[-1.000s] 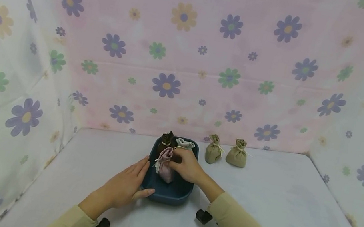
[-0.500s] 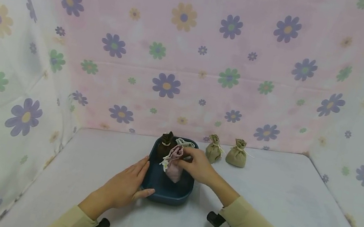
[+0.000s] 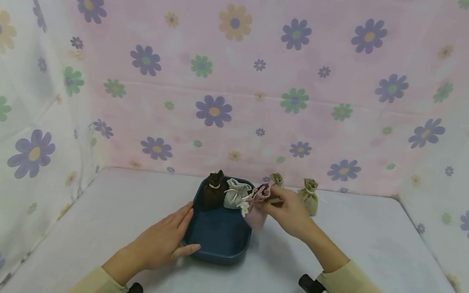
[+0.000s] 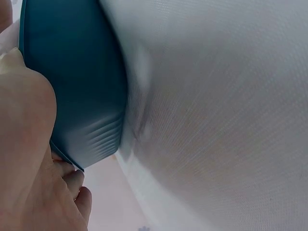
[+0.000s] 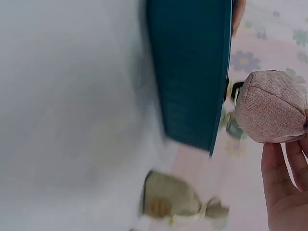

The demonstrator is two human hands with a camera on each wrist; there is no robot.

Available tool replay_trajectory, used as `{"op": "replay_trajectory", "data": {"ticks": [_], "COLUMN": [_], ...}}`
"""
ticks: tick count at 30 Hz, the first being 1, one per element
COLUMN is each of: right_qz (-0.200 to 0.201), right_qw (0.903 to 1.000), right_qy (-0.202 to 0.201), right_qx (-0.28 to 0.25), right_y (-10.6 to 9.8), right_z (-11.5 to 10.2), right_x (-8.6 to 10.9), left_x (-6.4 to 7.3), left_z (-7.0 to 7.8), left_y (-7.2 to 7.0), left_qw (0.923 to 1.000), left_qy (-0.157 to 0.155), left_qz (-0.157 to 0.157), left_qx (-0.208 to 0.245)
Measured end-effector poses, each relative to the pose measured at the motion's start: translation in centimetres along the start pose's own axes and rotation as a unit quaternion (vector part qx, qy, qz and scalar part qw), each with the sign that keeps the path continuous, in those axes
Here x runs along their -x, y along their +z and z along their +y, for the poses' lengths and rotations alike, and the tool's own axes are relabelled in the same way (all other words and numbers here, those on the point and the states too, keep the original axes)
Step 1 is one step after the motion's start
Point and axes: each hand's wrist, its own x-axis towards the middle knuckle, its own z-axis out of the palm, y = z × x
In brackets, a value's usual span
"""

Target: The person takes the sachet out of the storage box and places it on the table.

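Observation:
My right hand (image 3: 295, 215) pinches a pink drawstring pouch (image 3: 255, 216) near its gathered neck. The pouch hangs over the right rim of a dark blue plastic bin (image 3: 218, 235); from the right wrist its rounded bottom (image 5: 269, 107) shows above the rim. My left hand (image 3: 158, 239) rests against the bin's left side, fingers extended, its thumb at the front rim. Inside the bin, at the back, stand a dark brown pouch (image 3: 213, 195) and a pale grey-green pouch (image 3: 235, 196) side by side.
Two olive pouches stand on the white cloth to the bin's right: the nearer one (image 3: 277, 179) is mostly behind my right hand, and the other (image 3: 309, 201) is partly covered too. A floral curtain (image 3: 245, 85) rises behind and along both sides.
My right hand has lifted the pink pouch from inside the bin and carried it right, over the rim. The grey-green pouch is now uncovered. My left hand has stayed put.

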Motion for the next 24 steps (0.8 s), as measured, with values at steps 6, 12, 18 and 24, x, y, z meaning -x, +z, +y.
{"op": "replay_trajectory", "data": {"ticks": [6, 12, 18, 24], "right_qz": [0.029, 0.043, 0.063, 0.082], "right_qw": [0.9989, 0.9953, 0.9877, 0.9792], "right_qy": [0.004, 0.050, 0.079, 0.099], "right_qx": [0.037, 0.072, 0.120, 0.157], "right_y": [-2.6, -5.5, -8.5, -10.2], "right_z": [1.7, 4.2, 6.6, 8.7], "right_x": [1.7, 3.6, 5.5, 6.7], "left_x": [0.0, 0.0, 0.0, 0.1], "left_z": [0.0, -0.1, -0.2, -0.1], "left_y": [0.0, 0.0, 0.0, -0.2], "left_qw": [1.0000, 1.0000, 1.0000, 0.9999], "left_qy": [-0.001, -0.005, -0.002, -0.002], "left_qz": [-0.002, -0.006, -0.007, -0.010], "left_qx": [0.000, -0.001, -0.004, 0.002]}}
